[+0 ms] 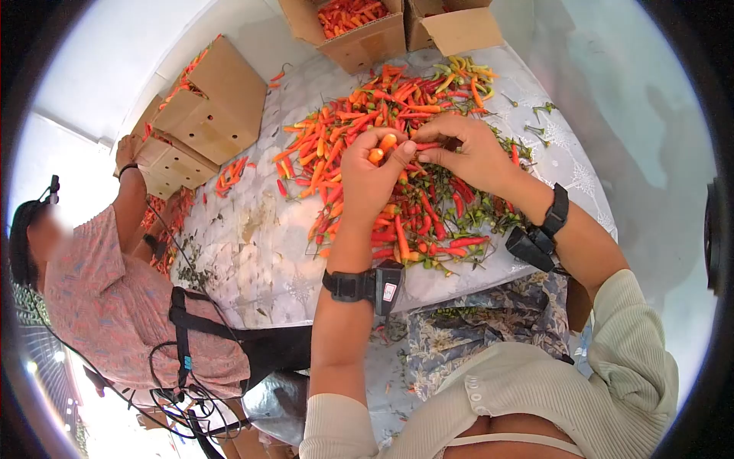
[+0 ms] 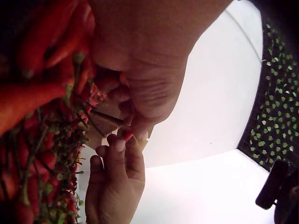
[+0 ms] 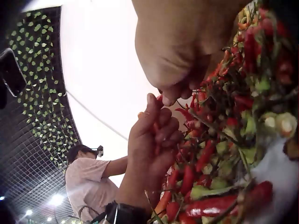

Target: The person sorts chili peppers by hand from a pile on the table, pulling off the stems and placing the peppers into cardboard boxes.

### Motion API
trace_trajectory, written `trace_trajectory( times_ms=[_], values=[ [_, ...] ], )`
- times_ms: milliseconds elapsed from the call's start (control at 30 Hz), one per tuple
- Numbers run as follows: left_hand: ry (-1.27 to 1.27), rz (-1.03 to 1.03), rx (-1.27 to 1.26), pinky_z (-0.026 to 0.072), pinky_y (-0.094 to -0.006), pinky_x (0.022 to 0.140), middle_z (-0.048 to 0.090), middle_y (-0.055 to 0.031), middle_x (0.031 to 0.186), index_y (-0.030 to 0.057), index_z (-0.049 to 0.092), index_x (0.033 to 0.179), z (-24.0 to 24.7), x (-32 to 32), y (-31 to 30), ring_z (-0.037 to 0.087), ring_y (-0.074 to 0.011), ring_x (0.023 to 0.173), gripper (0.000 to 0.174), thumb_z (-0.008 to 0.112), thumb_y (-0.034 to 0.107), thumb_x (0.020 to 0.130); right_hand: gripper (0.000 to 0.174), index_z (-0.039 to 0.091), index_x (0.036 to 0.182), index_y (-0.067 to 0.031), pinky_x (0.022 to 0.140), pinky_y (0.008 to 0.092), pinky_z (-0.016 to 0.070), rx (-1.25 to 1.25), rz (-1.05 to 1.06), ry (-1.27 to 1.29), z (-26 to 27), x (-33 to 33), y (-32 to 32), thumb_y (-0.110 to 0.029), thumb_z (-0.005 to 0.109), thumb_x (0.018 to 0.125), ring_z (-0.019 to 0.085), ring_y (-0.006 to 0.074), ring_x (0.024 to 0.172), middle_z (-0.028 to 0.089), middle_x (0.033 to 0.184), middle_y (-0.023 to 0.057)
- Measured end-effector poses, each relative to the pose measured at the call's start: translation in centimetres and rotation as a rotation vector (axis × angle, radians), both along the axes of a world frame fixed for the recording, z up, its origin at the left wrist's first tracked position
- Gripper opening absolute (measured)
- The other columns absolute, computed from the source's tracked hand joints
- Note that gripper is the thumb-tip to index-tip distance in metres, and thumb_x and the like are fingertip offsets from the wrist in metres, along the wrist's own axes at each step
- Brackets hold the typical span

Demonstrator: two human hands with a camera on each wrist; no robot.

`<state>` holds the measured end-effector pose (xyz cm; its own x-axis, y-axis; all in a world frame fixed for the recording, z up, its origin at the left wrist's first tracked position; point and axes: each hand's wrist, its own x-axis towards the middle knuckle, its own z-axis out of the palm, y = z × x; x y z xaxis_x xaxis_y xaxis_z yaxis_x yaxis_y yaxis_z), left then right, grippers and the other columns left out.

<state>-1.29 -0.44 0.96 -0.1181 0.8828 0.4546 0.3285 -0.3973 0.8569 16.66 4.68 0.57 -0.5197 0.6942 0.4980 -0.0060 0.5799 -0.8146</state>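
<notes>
Above a big pile of red and orange chili peppers (image 1: 355,130), my two hands meet. My left hand (image 1: 367,180) grips a few chili peppers, and an orange one (image 1: 388,143) shows between its thumb and fingers. From the other side, my right hand (image 1: 478,157) pinches a red chili pepper (image 1: 428,145) close to the left thumb tip. In the left wrist view, the red tip (image 2: 127,135) shows between the fingertips of both hands. The right wrist view shows the left fingers curled (image 3: 163,126). Loose green stems (image 1: 489,210) lie below my right hand.
Cardboard boxes of chili peppers (image 1: 363,46) stand at the table's back, and more boxes (image 1: 210,111) at the left. Another person (image 1: 99,283) works there with a hand at a box. Yellow-green chili peppers (image 1: 466,73) lie behind the pile. Stem scraps litter the patterned tablecloth (image 1: 283,268).
</notes>
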Motion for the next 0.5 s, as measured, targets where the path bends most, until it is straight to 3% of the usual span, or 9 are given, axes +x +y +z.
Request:
trace_trajectory(
  times_ms=[67,133,267,333,433,500],
  values=[
    [0.055,0.005,-0.038,0.0449,-0.0230,0.065,0.059,0.0001,0.079,0.0010,0.062,0.088,0.1,-0.1,-0.1,0.053,-0.0079,0.071,0.022,0.074,0.019,0.084,0.021,0.065,0.101,-0.0016,0.073,0.0276,0.0498,-0.030,-0.010,0.034,0.1,-0.1,0.0,-0.007,0.071,0.082,0.062,0.0131,0.081,0.066,0.091,0.0058],
    [-0.054,0.038,-0.030,0.0440,-0.0221,0.063,0.059,0.0003,0.079,0.0007,0.062,0.088,-0.1,-0.1,0.0,0.053,-0.0072,0.071,0.020,0.072,0.018,0.085,0.020,0.066,0.101,-0.0019,0.071,0.0253,0.0491,-0.037,-0.042,0.029,0.3,0.0,-0.1,-0.006,0.071,0.082,0.062,0.0112,0.082,0.066,0.094,0.0047],
    [-0.238,0.060,-0.057,0.0429,-0.0211,0.062,0.058,0.0009,0.079,0.0000,0.061,0.088,-0.1,-0.1,-0.1,0.053,-0.0061,0.071,0.018,0.070,0.016,0.087,0.018,0.067,0.100,-0.0046,0.073,0.0314,0.0490,0.000,-0.111,0.061,-0.7,0.1,1.1,-0.011,0.069,0.083,0.062,0.0171,0.083,0.067,0.092,0.0076],
    [-0.177,0.073,-0.005,0.0439,-0.0218,0.063,0.059,0.0003,0.079,0.0001,0.062,0.088,-0.3,-0.2,0.0,0.054,-0.0070,0.071,0.017,0.071,0.014,0.086,0.018,0.067,0.100,-0.0052,0.074,0.0315,0.0487,0.023,-0.135,0.046,-0.3,0.2,0.9,-0.012,0.069,0.084,0.062,0.0180,0.084,0.067,0.092,0.0076],
    [-0.093,0.052,0.058,0.0457,-0.0230,0.066,0.061,-0.0012,0.081,0.0008,0.065,0.089,-0.4,-0.3,0.1,0.056,-0.0087,0.073,0.015,0.072,0.012,0.083,0.012,0.065,0.095,-0.0017,0.071,0.0266,0.0457,0.037,-0.140,0.001,0.0,0.2,0.7,-0.009,0.067,0.086,0.058,0.0117,0.080,0.064,0.088,0.0041],
    [-0.037,0.006,0.059,0.0469,-0.0239,0.068,0.063,-0.0024,0.083,0.0016,0.066,0.090,-0.3,-0.2,0.2,0.057,-0.0097,0.074,0.014,0.073,0.011,0.082,0.013,0.066,0.094,-0.0022,0.072,0.0279,0.0451,0.089,-0.104,0.011,0.0,0.2,0.8,-0.011,0.069,0.085,0.058,0.0132,0.080,0.064,0.086,0.0043]
  ],
)
